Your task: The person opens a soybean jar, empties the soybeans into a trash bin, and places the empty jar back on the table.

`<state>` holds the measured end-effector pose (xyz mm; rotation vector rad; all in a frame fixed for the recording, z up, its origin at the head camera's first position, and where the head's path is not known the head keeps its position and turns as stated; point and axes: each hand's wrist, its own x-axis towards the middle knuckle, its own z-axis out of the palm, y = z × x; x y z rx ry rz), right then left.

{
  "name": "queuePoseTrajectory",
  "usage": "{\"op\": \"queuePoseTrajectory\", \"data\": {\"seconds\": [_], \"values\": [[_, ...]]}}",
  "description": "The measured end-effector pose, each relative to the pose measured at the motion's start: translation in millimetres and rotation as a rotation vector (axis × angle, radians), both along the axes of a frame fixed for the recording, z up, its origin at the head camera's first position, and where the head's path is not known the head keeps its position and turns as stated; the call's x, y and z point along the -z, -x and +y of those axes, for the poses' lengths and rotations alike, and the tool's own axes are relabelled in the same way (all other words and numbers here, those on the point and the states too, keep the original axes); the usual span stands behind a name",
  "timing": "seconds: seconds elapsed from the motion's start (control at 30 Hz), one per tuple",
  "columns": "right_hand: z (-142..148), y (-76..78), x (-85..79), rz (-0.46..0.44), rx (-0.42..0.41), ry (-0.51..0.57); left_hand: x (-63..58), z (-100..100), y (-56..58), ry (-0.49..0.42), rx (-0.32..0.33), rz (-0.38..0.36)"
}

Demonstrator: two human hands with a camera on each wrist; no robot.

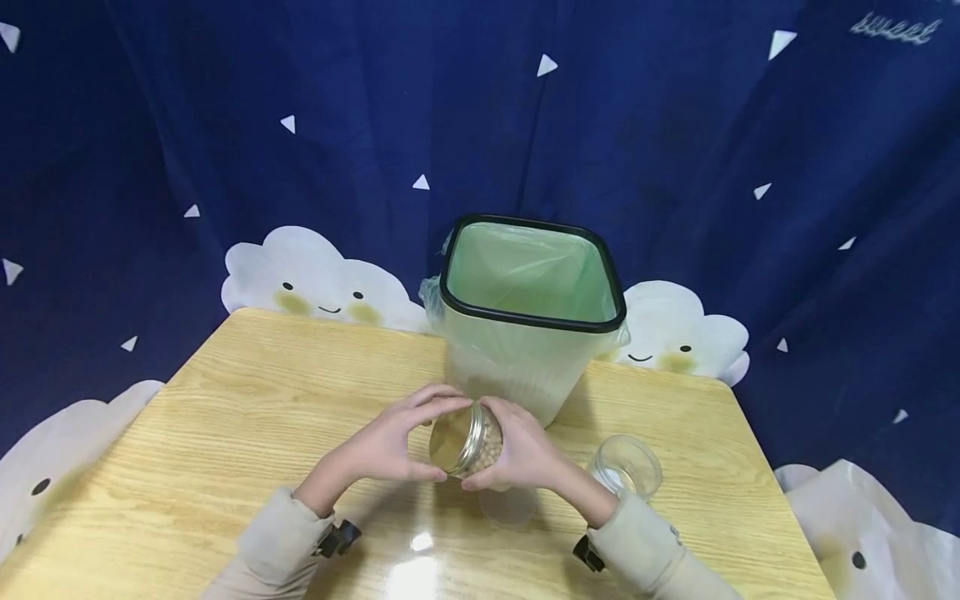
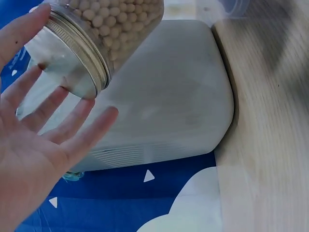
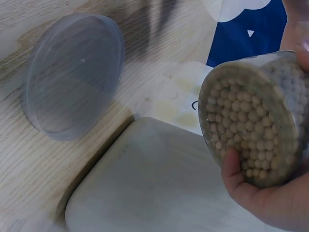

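Observation:
A clear jar [image 1: 491, 443] of small, round, beige balls is tipped on its side above the table, in front of the bin. Its silvery metal lid [image 2: 65, 63] faces left. My right hand [image 1: 528, 450] grips the jar's body near its base, with one finger over the bottom [image 3: 241, 130] in the right wrist view. From the other side my left hand [image 1: 386, 442] holds the lid, thumb below and fingers above in the head view. The left wrist view has its spread fingertips around the lid's edge.
Behind the hands stands a pale waste bin [image 1: 517, 367] with a black rim and a thin greenish liner. A clear round container [image 1: 628, 467] is on the wooden table [image 1: 300, 383] to the right. A clear disc [image 1: 508, 508] lies below the jar. Blue curtain [image 1: 360, 100] hangs behind.

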<state>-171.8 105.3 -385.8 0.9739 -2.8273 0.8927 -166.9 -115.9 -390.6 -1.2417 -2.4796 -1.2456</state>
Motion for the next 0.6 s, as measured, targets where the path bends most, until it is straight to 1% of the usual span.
{"op": "queuePoseTrajectory", "data": {"seconds": [0.07,0.2,0.3,0.37,0.43,0.47,0.53,0.6], "values": [[-0.2,-0.6,-0.3,0.003,0.001,0.003,0.4,1.5,-1.4,0.004,-0.049,-0.027],[-1.2,-1.1,0.2,0.015,-0.002,-0.003,0.0,4.5,-4.9,0.011,-0.166,-0.106],[-1.9,-1.5,1.4,0.015,-0.005,-0.016,0.7,5.5,-7.2,0.024,-0.208,-0.124],[-1.8,-2.4,2.4,0.009,-0.008,-0.018,2.3,4.6,-8.1,0.049,-0.201,-0.095],[-1.6,-3.1,3.2,0.003,-0.012,-0.018,3.8,2.8,-8.3,0.067,-0.164,-0.056],[-1.6,-3.6,3.5,0.002,-0.014,-0.019,4.5,1.6,-8.2,0.076,-0.139,-0.036],[-1.6,-4.2,3.2,0.010,-0.022,-0.015,4.2,-0.5,-7.4,0.071,-0.068,0.006],[-2.0,-4.3,2.7,0.020,-0.026,-0.014,3.1,-2.1,-6.6,0.059,-0.008,0.026]]}}
